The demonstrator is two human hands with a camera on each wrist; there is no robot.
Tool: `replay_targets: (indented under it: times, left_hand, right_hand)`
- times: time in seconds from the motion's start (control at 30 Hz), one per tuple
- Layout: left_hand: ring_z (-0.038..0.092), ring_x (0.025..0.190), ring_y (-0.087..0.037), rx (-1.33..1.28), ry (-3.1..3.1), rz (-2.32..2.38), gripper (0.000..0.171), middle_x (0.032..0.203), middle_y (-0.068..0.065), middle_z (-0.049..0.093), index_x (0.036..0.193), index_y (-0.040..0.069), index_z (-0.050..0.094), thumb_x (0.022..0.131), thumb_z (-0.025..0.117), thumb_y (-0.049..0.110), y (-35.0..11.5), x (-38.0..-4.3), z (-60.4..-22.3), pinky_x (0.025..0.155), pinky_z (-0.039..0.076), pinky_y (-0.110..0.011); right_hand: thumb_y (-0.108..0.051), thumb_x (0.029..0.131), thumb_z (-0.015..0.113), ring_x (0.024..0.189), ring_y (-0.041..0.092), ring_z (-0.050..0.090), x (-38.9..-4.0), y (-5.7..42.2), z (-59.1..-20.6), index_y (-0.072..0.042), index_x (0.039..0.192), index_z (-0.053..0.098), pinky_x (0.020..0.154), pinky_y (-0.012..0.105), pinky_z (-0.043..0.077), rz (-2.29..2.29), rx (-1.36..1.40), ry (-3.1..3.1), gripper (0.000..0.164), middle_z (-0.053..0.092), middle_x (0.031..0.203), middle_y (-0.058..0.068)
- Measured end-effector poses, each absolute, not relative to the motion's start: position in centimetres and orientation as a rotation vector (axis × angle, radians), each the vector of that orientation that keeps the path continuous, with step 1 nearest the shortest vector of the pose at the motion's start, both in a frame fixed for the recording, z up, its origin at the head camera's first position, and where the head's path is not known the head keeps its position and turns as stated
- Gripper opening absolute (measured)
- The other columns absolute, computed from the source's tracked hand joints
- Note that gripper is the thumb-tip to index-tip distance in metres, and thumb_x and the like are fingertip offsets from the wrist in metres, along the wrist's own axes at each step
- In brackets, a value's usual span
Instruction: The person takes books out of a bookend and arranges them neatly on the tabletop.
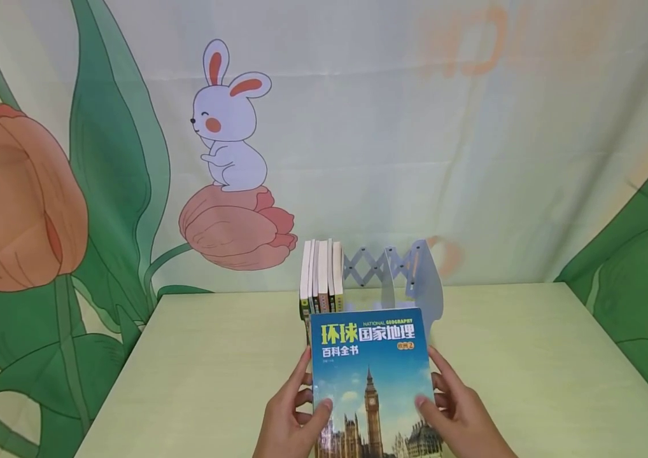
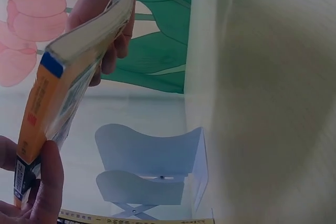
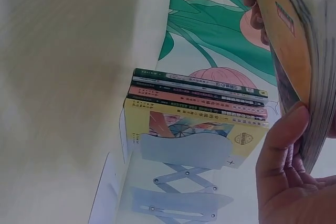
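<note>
A blue-covered book point(image 1: 372, 356) with a clock tower on its front is held up between both hands, cover facing the head camera. My left hand point(image 1: 295, 407) grips its left edge, thumb on the cover and fingers behind. On the opposite edge my right hand point(image 1: 461, 407) holds it the same way. The orange spine point(image 2: 35, 114) shows in the left wrist view, beside the left fingers. In the right wrist view the page edges point(image 3: 320, 77) face the right hand. Behind the book stands a grey-blue expandable bookend rack point(image 1: 429, 280).
Several upright books point(image 1: 322, 273) fill the rack's left section, spines toward me. Its right sections hold crossed folding bars point(image 1: 363, 267) and a divider. The pale green table point(image 1: 198, 369) runs back to a printed curtain point(image 1: 347, 127) with a rabbit and tulips.
</note>
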State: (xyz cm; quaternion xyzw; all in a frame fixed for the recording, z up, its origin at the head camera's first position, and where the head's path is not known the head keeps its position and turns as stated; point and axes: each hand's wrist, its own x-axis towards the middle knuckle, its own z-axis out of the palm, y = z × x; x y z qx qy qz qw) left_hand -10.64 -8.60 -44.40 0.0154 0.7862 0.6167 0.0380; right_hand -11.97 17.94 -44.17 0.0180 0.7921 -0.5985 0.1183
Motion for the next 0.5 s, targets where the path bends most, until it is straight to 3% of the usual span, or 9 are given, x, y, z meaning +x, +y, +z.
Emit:
replay_targets:
  times: [0.1,0.5]
  left_hand:
    - [0.067,0.091,-0.018,0.055,2.404,1.874,0.077,0.113,-0.013,0.058,0.157,0.021,0.023,0.093,0.066,0.026,-8.68,-10.58,-44.68,0.070,0.058,-0.026]
    - [0.065,0.084,-0.017,0.041,2.387,1.840,0.077,0.110,-0.012,0.058,0.157,0.017,0.024,0.093,0.066,0.025,-8.90,-10.75,-45.50,0.067,0.058,-0.027]
  right_hand:
    - [-0.033,0.093,0.067,0.058,0.012,0.033,-11.97,18.02,-44.45,-0.037,0.153,0.024,0.055,0.027,0.038,-1.724,0.059,2.324,0.074,0.030,0.071,0.003]
    - [-0.035,0.093,0.066,0.060,0.009,0.036,-11.93,18.33,-45.18,-0.030,0.154,0.026,0.054,0.025,0.036,-1.666,0.008,2.342,0.074,0.033,0.077,0.004]
